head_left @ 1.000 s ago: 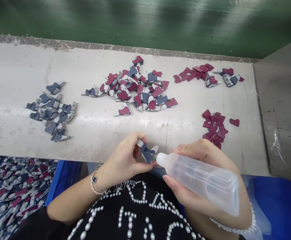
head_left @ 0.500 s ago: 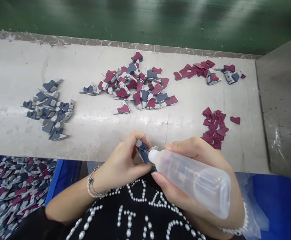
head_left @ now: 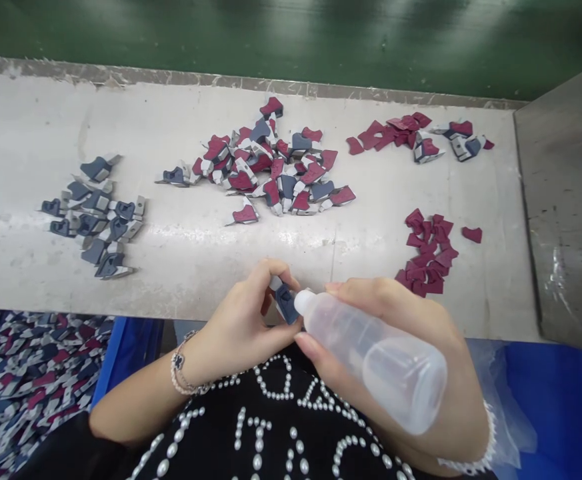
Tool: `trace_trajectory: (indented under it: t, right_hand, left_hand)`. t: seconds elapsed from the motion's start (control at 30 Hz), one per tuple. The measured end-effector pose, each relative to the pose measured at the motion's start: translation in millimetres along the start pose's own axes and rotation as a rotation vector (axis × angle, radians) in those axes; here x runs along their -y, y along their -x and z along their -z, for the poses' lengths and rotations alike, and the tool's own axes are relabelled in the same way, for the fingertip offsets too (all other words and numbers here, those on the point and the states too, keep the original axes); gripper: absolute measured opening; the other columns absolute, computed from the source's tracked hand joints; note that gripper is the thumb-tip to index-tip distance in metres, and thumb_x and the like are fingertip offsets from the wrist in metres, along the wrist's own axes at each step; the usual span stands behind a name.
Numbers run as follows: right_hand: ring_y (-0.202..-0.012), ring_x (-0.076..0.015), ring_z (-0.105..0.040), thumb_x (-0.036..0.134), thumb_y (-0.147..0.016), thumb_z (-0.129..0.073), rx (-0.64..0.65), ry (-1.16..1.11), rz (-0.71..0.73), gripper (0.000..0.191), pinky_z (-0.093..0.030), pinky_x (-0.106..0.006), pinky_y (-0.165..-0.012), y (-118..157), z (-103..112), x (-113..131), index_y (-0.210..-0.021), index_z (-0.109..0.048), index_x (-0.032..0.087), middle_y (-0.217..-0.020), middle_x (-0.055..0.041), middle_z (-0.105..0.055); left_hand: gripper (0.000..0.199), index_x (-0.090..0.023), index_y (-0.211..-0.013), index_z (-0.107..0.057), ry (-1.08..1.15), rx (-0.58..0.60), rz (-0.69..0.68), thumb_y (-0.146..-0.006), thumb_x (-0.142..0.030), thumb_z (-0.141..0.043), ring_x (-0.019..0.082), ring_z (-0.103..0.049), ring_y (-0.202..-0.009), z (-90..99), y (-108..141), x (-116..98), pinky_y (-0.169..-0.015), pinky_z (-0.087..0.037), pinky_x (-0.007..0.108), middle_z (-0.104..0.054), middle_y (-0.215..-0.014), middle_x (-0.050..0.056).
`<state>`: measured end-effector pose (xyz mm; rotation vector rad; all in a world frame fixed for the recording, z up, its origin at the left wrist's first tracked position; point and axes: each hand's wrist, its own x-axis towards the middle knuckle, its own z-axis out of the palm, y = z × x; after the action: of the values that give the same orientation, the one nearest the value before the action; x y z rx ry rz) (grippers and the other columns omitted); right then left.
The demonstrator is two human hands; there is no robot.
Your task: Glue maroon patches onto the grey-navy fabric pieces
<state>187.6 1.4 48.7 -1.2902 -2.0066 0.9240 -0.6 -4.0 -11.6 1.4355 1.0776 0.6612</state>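
Note:
My left hand [head_left: 238,320] pinches a small blue-grey and white cut piece [head_left: 287,303] between fingers and thumb, just above the bench's front edge. My right hand [head_left: 395,313] grips a translucent plastic squeeze bottle [head_left: 375,360], its body lying across my palm. The bottle's rounded nozzle tip sits right next to the held piece, and I cannot tell if they touch. My fingers hide part of the piece.
A pale concrete-like bench [head_left: 331,260] holds a burgundy-and-grey pile [head_left: 265,167], a blue-grey pile [head_left: 93,213] and burgundy pieces [head_left: 428,250]. A blue bin [head_left: 128,353] of mixed pieces [head_left: 31,373] stands low at left. A blue plastic sheet [head_left: 555,400] lies low at right.
The bottle's tip has moved left and up to the held piece, and the bottle now tilts more steeply. The piece has turned slightly in my left fingers. The whole view has shifted slightly.

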Motion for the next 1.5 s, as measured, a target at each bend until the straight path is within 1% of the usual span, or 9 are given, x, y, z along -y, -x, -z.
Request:
trace_trajectory:
  t: [0.13, 0.27, 0.43, 0.67, 0.93, 1.07, 1.23, 1.4, 1.5]
  right_hand:
    - [-0.065, -0.0170, -0.068, 0.030, -0.080, -0.076, 0.007, 0.091, 0.027, 0.026, -0.057, -0.028, -0.055, 1, -1, -1, -0.083, -0.051, 0.026, -0.079, 0.0026, -0.068]
    - [-0.054, -0.0132, -0.064, 0.025, -0.081, -0.075, -0.034, 0.018, 0.027, 0.023, -0.052, -0.025, -0.046, 1, 1, -1, -0.085, -0.052, 0.027, -0.076, 0.0047, -0.068]
    - [-0.065, -0.0169, -0.068, 0.031, -0.082, -0.074, 0.037, 0.070, 0.037, 0.023, -0.056, -0.028, -0.054, 3, 0, -1, -0.086, -0.052, 0.025, -0.079, 0.0014, -0.068]
    - [-0.061, -0.0184, -0.067, 0.030, -0.082, -0.073, 0.041, 0.069, 0.002, 0.021, -0.055, -0.031, -0.049, 3, 2, 2, -0.087, -0.053, 0.026, -0.077, 0.0001, -0.068]
    - [-0.064, -0.0215, -0.070, 0.026, -0.077, -0.075, 0.114, 0.020, -0.002, 0.025, -0.057, -0.033, -0.048, 2, 5, 2, -0.084, -0.051, 0.026, -0.079, 0.0004, -0.069]
    - [-0.065, -0.0208, -0.069, 0.026, -0.078, -0.075, 0.076, 0.021, 0.006, 0.025, -0.057, -0.032, -0.049, 0, 6, 1, -0.082, -0.051, 0.026, -0.077, 0.0001, -0.068]
    - [-0.049, -0.0159, -0.060, 0.026, -0.077, -0.075, 0.157, -0.025, 0.050, 0.023, -0.049, -0.031, -0.041, -2, 9, 1, -0.084, -0.053, 0.025, -0.066, 0.0026, -0.063]
    - [-0.060, -0.0194, -0.068, 0.030, -0.079, -0.076, 0.110, -0.018, 0.012, 0.024, -0.054, -0.032, -0.045, -3, 9, 1, -0.086, -0.054, 0.025, -0.076, -0.0002, -0.068]
    - [-0.055, -0.0187, -0.066, 0.028, -0.079, -0.075, 0.115, -0.015, 0.010, 0.023, -0.053, -0.032, -0.044, -1, 8, 0, -0.087, -0.054, 0.026, -0.074, 0.0006, -0.068]
  left_hand:
    - [0.044, -0.029, -0.106, -0.041, 0.005, -0.020, -0.012, -0.076, -0.016, -0.070, 0.013, -0.059, -0.067, -0.1, -1, 1, -0.053, -0.045, 0.024, -0.060, -0.098, -0.001]
    - [0.037, -0.029, -0.104, -0.042, -0.018, -0.029, -0.015, -0.080, -0.021, -0.068, 0.015, -0.061, -0.073, -0.4, -1, 1, -0.056, -0.047, 0.025, -0.060, -0.096, 0.000]
    - [0.046, -0.030, -0.106, -0.041, 0.008, -0.011, 0.009, -0.074, -0.013, -0.069, 0.018, -0.063, -0.080, -0.9, 0, 1, -0.057, -0.047, 0.025, -0.061, -0.098, -0.001]
    - [0.043, -0.027, -0.104, -0.041, -0.050, 0.004, 0.037, -0.073, -0.012, -0.067, 0.010, -0.050, -0.053, -0.3, -1, 0, -0.046, -0.037, 0.022, -0.051, -0.072, -0.007]
    - [0.043, -0.027, -0.103, -0.041, -0.063, 0.000, 0.067, -0.074, -0.017, -0.071, 0.008, -0.051, -0.058, 0.4, -2, 0, -0.051, -0.040, 0.021, -0.058, -0.088, -0.004]
    - [0.043, -0.027, -0.102, -0.042, -0.098, -0.016, 0.064, -0.073, -0.014, -0.070, 0.007, -0.046, -0.055, 0.8, -2, 1, -0.048, -0.037, 0.020, -0.057, -0.086, -0.005]
    - [0.041, -0.027, -0.102, -0.041, -0.103, -0.029, 0.061, -0.075, -0.016, -0.071, 0.008, -0.048, -0.057, 2.2, -2, 1, -0.050, -0.039, 0.020, -0.058, -0.090, -0.003]
    - [0.041, -0.026, -0.102, -0.042, -0.145, -0.010, 0.060, -0.074, -0.016, -0.071, 0.008, -0.046, -0.056, 2.7, -3, 1, -0.049, -0.037, 0.021, -0.057, -0.089, -0.003]
    - [0.041, -0.026, -0.103, -0.043, -0.167, -0.017, 0.059, -0.074, -0.017, -0.071, 0.008, -0.046, -0.056, 2.8, -3, 1, -0.050, -0.038, 0.022, -0.057, -0.089, -0.002]
